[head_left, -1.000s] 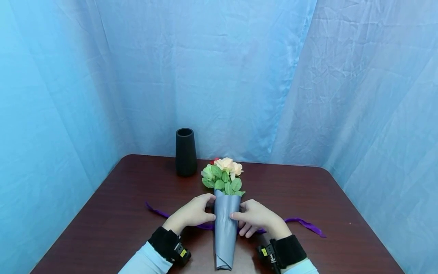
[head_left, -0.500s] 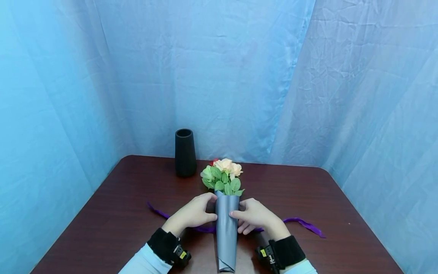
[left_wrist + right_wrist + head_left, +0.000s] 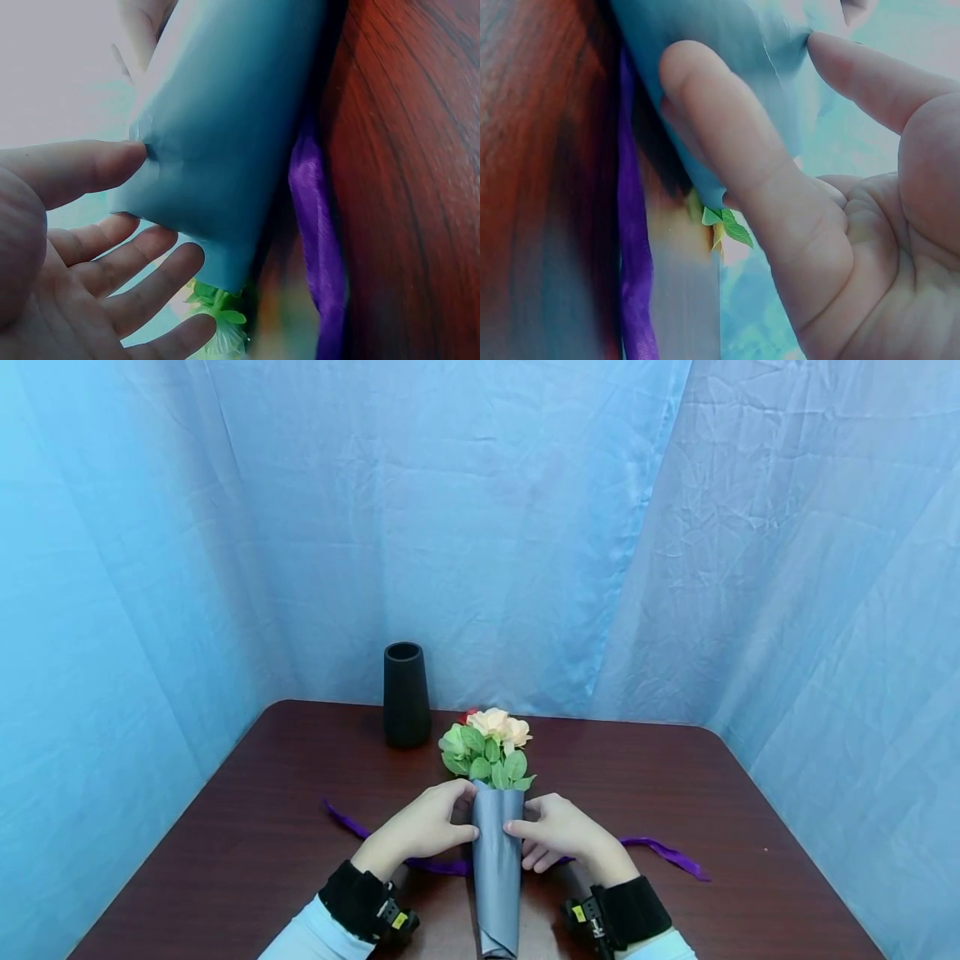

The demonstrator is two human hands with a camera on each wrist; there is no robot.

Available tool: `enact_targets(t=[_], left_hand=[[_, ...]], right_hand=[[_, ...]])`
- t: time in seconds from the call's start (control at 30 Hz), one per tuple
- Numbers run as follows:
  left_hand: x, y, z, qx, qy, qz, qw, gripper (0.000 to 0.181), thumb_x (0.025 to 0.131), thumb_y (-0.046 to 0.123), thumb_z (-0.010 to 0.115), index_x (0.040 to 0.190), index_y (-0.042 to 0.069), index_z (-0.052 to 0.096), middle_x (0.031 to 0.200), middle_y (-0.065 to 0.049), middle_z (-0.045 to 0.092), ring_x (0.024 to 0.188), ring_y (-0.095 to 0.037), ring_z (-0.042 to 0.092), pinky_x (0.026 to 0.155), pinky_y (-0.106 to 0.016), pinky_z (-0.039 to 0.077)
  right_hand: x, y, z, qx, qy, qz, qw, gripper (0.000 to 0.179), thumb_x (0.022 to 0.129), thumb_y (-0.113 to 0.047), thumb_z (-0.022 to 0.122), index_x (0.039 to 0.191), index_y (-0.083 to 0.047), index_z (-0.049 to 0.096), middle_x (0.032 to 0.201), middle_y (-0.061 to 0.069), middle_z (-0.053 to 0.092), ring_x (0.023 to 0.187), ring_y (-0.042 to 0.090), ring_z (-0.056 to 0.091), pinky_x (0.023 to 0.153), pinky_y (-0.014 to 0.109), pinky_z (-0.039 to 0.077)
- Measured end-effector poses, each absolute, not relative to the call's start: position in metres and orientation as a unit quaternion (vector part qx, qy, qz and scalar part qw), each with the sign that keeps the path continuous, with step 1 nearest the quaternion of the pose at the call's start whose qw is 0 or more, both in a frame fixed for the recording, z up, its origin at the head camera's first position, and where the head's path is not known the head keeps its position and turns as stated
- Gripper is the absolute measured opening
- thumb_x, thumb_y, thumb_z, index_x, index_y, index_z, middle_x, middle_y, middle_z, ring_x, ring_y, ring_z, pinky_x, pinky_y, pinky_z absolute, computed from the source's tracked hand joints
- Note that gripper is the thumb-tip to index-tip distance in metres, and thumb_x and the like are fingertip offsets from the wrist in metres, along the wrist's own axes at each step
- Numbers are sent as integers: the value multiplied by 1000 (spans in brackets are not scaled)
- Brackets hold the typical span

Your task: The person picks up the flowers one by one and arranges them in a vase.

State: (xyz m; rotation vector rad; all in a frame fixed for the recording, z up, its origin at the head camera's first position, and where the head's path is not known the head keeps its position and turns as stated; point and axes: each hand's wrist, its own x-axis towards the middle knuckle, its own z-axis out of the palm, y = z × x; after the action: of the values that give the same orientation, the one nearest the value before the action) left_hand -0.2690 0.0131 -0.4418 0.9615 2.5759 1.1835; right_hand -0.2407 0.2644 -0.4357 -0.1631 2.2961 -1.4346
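A bouquet of flowers wrapped in grey-blue paper (image 3: 497,868) lies lengthwise on the table, its cream roses (image 3: 498,727) and green leaves pointing away from me. My left hand (image 3: 423,822) is at the left side of the wrap; its thumb touches the paper and its fingers reach along the upper edge, fairly straight in the left wrist view. From the right, my right hand (image 3: 562,833) holds the wrap, thumb pressed on top and other fingers at the side. A purple ribbon (image 3: 667,853) runs crosswise under the bouquet, its ends showing on both sides.
A black vase (image 3: 407,697) stands upright near the far edge, left of the flowers. The dark brown table (image 3: 637,768) has rounded far corners. Light blue curtains (image 3: 465,527) hang behind and on both sides.
The bouquet has shifted slightly toward me, its lower end a little to the right, with both hands staying at its sides. The vase stays in place.
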Motion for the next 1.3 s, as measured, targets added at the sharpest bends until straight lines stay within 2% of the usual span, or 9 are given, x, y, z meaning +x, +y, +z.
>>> enact_targets(t=[0.3,0.63,0.93,1.13,1.3], left_hand=[[-271,10,-438,315,853,408,84,44,91,18,77,128,4,59,120,-6,64,108,-26,64,92,-42,53],[-277,-1,-438,308,852,414,89,42,95,16,72,132,1,58,125,-10,63,107,-25,64,92,-44,53],[-282,-6,-443,297,866,385,116,44,95,16,72,134,1,59,124,-8,66,97,-16,64,88,-41,54],[-284,-5,-448,293,868,378,137,42,95,16,72,134,5,60,124,-5,66,96,-14,64,89,-42,54],[-285,-3,-452,294,866,379,140,40,95,19,73,131,5,62,121,-5,67,102,-19,66,92,-45,54]], right_hand=[[-240,265,-432,-52,830,-513,213,90,96,-36,71,149,21,26,80,19,72,65,33,73,55,41,60],[-235,269,-425,-38,846,-491,202,92,95,-39,72,151,18,26,85,16,71,66,32,72,55,42,60],[-222,273,-423,-24,846,-485,222,102,95,-41,72,156,14,12,96,15,70,68,33,71,56,45,60],[-221,268,-428,-23,847,-484,218,100,94,-40,73,155,15,15,93,15,69,66,33,71,55,44,60],[-223,263,-430,-29,844,-488,220,97,94,-37,74,153,17,19,88,18,67,66,34,71,53,44,59]])
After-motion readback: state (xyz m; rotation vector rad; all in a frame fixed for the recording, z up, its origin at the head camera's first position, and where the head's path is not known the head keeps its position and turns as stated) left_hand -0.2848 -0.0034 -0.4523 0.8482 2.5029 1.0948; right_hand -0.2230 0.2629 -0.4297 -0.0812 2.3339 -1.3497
